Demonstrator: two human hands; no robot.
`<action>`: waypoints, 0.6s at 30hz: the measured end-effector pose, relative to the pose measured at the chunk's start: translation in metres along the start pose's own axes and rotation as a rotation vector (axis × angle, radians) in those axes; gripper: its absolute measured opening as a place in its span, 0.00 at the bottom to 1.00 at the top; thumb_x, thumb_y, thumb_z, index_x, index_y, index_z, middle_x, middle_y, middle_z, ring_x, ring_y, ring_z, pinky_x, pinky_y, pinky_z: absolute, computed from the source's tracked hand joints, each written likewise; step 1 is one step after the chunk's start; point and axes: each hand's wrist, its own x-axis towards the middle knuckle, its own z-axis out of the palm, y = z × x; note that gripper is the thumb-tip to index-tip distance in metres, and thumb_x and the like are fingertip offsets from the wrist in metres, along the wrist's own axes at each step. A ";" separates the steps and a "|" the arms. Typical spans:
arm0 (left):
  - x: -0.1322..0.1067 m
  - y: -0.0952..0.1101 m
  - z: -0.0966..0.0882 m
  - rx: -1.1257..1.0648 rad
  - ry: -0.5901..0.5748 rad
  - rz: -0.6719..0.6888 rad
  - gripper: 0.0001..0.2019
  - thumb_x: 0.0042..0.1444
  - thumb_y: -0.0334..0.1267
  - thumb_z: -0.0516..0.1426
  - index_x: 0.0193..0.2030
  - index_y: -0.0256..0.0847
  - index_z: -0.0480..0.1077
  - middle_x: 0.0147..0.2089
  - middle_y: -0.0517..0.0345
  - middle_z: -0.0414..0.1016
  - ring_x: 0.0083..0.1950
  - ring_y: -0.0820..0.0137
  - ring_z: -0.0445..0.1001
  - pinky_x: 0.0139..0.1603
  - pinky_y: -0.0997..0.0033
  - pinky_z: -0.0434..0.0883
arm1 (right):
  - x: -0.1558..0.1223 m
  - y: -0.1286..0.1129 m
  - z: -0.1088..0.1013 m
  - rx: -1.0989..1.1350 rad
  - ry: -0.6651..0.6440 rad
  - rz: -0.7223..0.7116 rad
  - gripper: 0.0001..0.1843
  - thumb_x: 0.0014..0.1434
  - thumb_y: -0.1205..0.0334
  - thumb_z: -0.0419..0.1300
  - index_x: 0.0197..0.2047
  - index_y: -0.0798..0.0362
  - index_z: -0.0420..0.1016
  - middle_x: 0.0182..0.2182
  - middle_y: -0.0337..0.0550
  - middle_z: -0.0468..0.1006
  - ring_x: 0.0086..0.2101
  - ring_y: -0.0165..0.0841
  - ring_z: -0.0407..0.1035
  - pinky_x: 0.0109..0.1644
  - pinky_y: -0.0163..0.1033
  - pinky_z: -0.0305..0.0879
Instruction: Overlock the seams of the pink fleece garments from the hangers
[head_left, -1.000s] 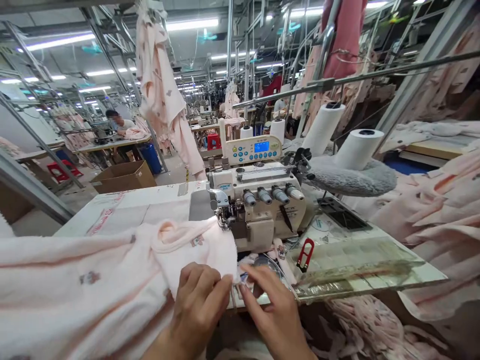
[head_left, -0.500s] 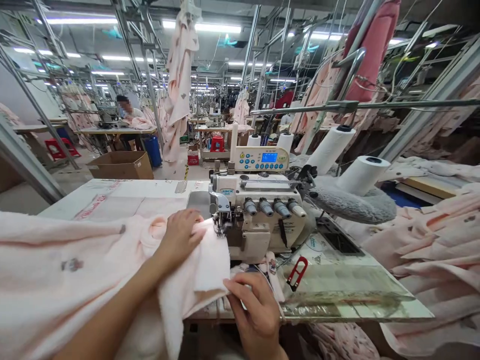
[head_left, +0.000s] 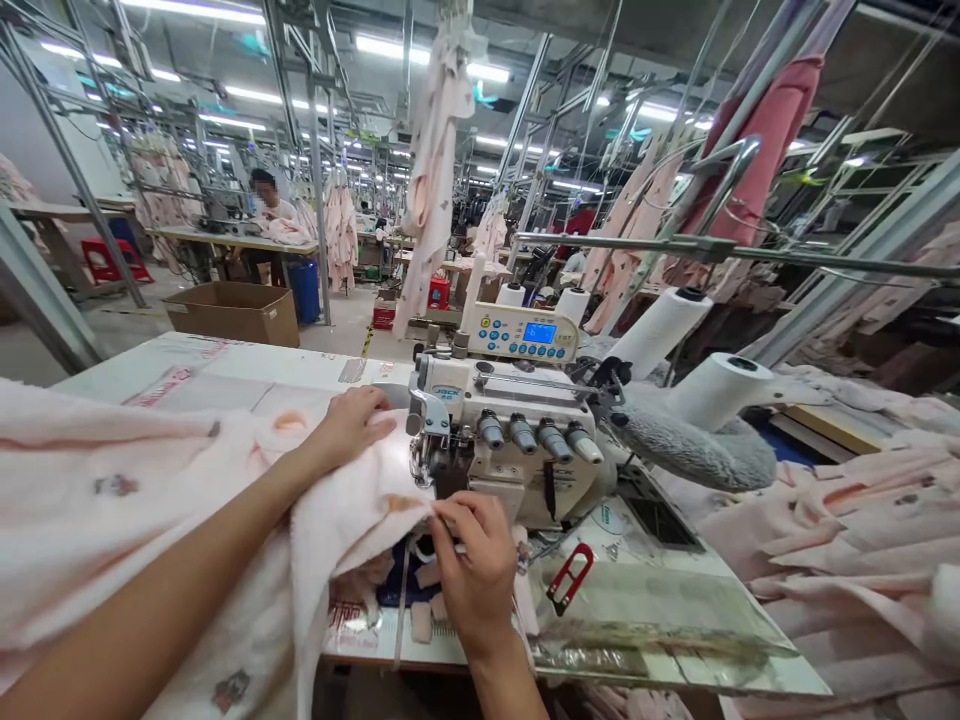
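Note:
A fluffy pale pink garment [head_left: 112, 500] with small printed motifs lies over the sewing table [head_left: 225, 375] and hangs off its near edge. My left hand [head_left: 349, 425] rests on top of the fabric, fingers bent, just left of the presser foot of the cream overlock machine [head_left: 510, 430]. My right hand [head_left: 472, 570] pinches the fabric's front corner right below the needle area, fingers closed on the edge.
Red thread snips [head_left: 568, 578] lie on the table to the right of my right hand. White thread cones [head_left: 656, 330] stand behind the machine. Heaps of pink fabric [head_left: 847, 530] fill the right side. A cardboard box [head_left: 232, 312] and another person at a far table [head_left: 266, 200] are at back left.
My left hand left the fabric's near corner and settled on top of the garment beside the presser foot. My right hand moved up, taking the fabric edge toward the needle. The view tilted up.

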 end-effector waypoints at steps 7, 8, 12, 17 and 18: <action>0.031 -0.018 0.005 0.019 0.017 -0.045 0.16 0.54 0.40 0.52 0.49 0.39 0.64 0.55 0.48 0.64 0.57 0.59 0.61 0.54 0.61 0.61 | 0.000 -0.014 -0.004 -0.132 0.046 0.038 0.07 0.63 0.68 0.51 0.39 0.54 0.71 0.34 0.45 0.69 0.35 0.35 0.62 0.38 0.41 0.59; 0.037 -0.021 0.006 0.022 0.012 -0.050 0.18 0.54 0.41 0.52 0.52 0.39 0.62 0.57 0.48 0.63 0.58 0.59 0.61 0.54 0.63 0.60 | -0.004 -0.019 -0.005 -0.119 0.061 0.037 0.07 0.63 0.68 0.51 0.40 0.54 0.70 0.34 0.46 0.69 0.35 0.35 0.63 0.38 0.40 0.60; 0.053 -0.026 0.001 0.047 -0.003 -0.129 0.22 0.56 0.44 0.51 0.56 0.38 0.58 0.59 0.44 0.63 0.58 0.59 0.63 0.53 0.65 0.62 | -0.018 -0.037 -0.005 -0.038 0.050 0.002 0.09 0.62 0.67 0.51 0.43 0.52 0.70 0.36 0.47 0.70 0.36 0.35 0.65 0.38 0.40 0.64; 0.024 -0.039 -0.012 0.072 -0.020 -0.297 0.23 0.59 0.45 0.45 0.59 0.39 0.54 0.54 0.41 0.69 0.54 0.55 0.68 0.48 0.60 0.64 | -0.033 -0.045 -0.002 0.099 -0.071 0.003 0.09 0.62 0.66 0.51 0.44 0.51 0.70 0.36 0.45 0.73 0.38 0.35 0.67 0.40 0.38 0.65; 0.009 -0.043 -0.013 0.071 -0.025 -0.317 0.23 0.60 0.45 0.44 0.60 0.38 0.53 0.53 0.41 0.70 0.52 0.54 0.69 0.48 0.60 0.64 | -0.038 -0.044 -0.001 0.138 -0.099 0.033 0.09 0.62 0.66 0.52 0.44 0.50 0.70 0.36 0.44 0.73 0.37 0.34 0.68 0.40 0.37 0.65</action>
